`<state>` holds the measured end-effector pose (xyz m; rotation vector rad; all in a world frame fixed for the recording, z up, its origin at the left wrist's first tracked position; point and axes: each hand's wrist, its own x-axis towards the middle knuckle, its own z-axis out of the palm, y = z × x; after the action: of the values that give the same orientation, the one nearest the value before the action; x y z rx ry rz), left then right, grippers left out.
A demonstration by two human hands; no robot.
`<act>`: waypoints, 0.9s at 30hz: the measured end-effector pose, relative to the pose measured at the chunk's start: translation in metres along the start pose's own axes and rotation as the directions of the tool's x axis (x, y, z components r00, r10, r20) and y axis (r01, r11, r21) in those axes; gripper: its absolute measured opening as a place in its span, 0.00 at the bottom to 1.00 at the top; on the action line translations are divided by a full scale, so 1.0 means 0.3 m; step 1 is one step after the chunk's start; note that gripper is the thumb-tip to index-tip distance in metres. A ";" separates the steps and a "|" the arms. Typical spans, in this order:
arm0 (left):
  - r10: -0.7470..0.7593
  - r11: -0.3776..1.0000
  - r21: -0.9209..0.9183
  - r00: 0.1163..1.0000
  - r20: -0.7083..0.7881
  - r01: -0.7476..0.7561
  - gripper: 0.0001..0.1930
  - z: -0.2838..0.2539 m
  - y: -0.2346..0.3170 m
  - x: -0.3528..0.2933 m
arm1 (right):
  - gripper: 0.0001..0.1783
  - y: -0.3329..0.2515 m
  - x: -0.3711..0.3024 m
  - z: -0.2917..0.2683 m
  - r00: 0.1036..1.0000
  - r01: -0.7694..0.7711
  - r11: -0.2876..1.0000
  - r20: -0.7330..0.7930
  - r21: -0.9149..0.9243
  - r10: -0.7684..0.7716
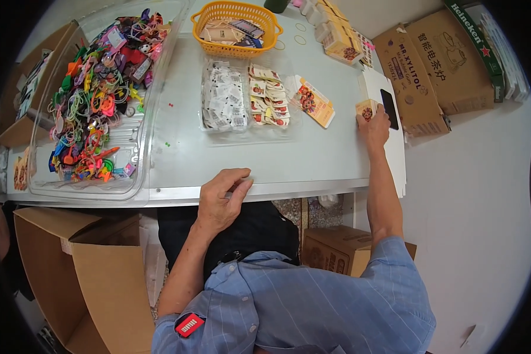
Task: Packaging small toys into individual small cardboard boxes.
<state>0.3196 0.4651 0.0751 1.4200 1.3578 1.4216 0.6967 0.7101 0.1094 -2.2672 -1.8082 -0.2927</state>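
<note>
My right hand (376, 127) reaches to the table's right side, thumb and fingers closed around a small stack of printed cards (367, 108). A black phone (389, 109) lies just beside that hand. My left hand (220, 199) hovers at the table's front edge, thumb and forefinger apart, with nothing seen in it. Beyond it sits a clear plastic tray (218, 133) with two compartments. White printed sachets (224, 97) fill its left side, and small picture packets (269, 97) its right. Orange-and-white printed cards (314, 101) lie to the right of the tray.
A large clear tray (137, 187) of colourful small toys (100, 94) covers the table's left. At the back stand a yellow basket (203, 46) and stacked card bundles (339, 41). Cardboard boxes (407, 82) lean at the right wall. An open carton (109, 283) stands below the table.
</note>
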 end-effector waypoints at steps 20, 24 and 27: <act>-0.051 0.997 -0.062 0.999 0.006 0.051 0.09 -0.014 0.009 -0.005 | 0.51 -0.343 -0.109 -0.021 0.812 0.449 0.781 0.167 0.434 -0.560; -0.041 0.999 -0.035 0.999 0.013 0.042 0.09 -0.017 0.002 -0.007 | 0.43 -0.317 -0.175 0.021 0.795 0.607 0.736 -0.209 0.301 -0.570; -0.033 0.999 -0.030 0.999 0.014 0.034 0.08 -0.014 -0.002 -0.008 | 0.38 -0.281 -0.210 0.022 0.759 0.632 0.737 -0.380 0.240 -0.528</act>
<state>0.3158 0.4622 0.0744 1.3788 1.3402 1.4032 0.6007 0.6715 0.0888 -1.2796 -2.1556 -0.3412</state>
